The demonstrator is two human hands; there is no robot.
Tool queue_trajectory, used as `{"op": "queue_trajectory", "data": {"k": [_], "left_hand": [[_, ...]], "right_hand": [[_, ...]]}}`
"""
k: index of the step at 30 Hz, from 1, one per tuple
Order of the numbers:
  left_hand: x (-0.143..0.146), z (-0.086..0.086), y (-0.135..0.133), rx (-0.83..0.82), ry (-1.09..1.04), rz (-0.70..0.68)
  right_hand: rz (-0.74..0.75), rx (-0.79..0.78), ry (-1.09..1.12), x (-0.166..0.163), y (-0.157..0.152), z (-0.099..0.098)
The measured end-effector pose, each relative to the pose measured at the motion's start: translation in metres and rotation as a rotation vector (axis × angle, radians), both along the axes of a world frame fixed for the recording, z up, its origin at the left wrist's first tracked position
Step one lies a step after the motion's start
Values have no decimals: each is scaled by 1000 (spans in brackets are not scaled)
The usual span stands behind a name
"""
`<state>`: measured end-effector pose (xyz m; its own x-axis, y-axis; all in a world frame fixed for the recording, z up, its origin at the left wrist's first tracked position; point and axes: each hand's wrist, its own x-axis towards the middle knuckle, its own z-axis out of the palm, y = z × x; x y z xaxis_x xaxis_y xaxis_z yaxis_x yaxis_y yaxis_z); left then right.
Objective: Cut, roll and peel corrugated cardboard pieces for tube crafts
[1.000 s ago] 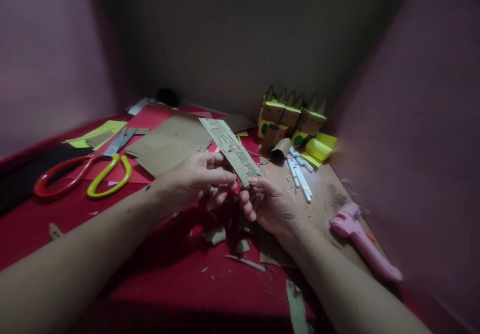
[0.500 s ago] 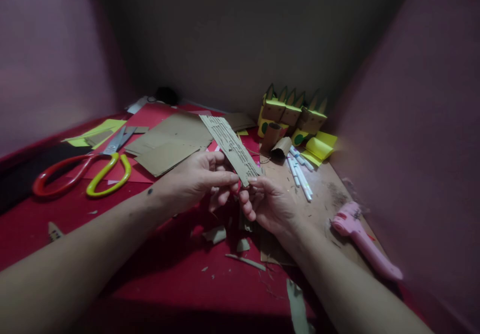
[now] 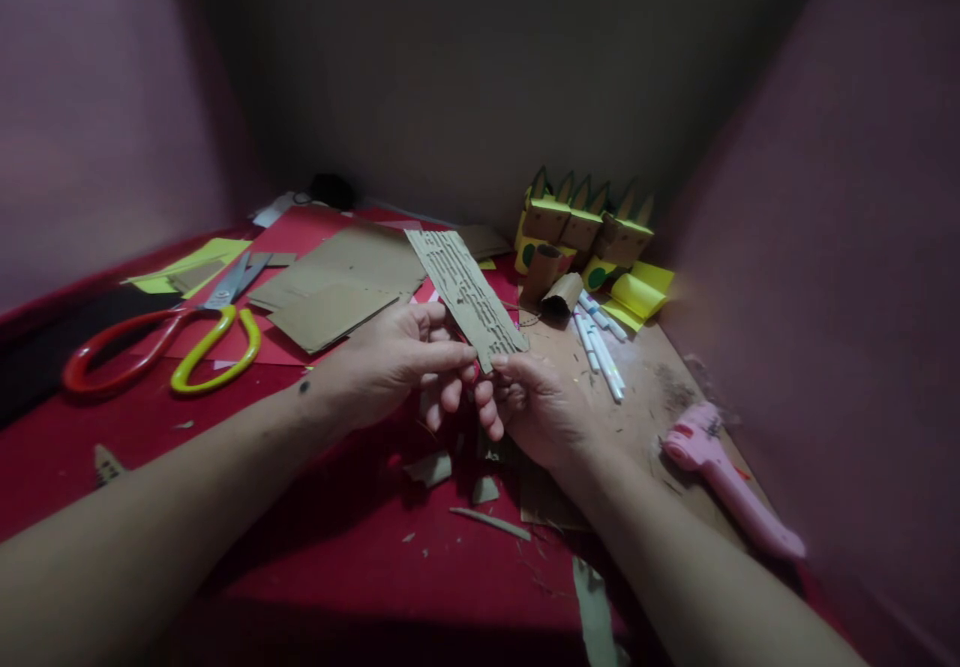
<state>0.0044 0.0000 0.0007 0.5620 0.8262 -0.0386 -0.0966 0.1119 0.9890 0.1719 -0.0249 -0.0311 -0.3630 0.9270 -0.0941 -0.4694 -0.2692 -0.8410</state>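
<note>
On the left, big scissors [image 3: 221,294] are lying on red paper [image 3: 300,229], blades pointing away, maybe so the handles are sitting near the person. Next to them, flat brown cardboard sheets [image 3: 337,277] are resting. In the middle, the left hand [image 3: 405,357] is curling beside the low end of a bumpy cardboard strip [image 3: 469,292]. Its thumb is reaching the edge, but some fingers are hiding behind, so I cannot tell if it is pinching. The strip is leaning up in the air above the red cloth [image 3: 300,547], its ridges facing the eyes, probably for a good look. The right hand [image 3: 544,402] is pinching the bottom corner, likely keeping the strip steady. Further right, white pens [image 3: 604,362] are lying together, and a pink glue gun [image 3: 701,437] is resting on a brown board [image 3: 637,427], perhaps keeping glue off the cloth.
</note>
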Motion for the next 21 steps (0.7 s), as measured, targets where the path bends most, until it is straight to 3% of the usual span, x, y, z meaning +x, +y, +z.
{"op": "queue_trajectory", "data": {"k": [16, 21], "left_hand": [[8, 5, -9, -2, 0, 69], [6, 6, -10, 2, 20, 36]], "right_hand": [[-48, 43, -71, -3, -5, 2], [-58, 68, -40, -5, -5, 1]]}}
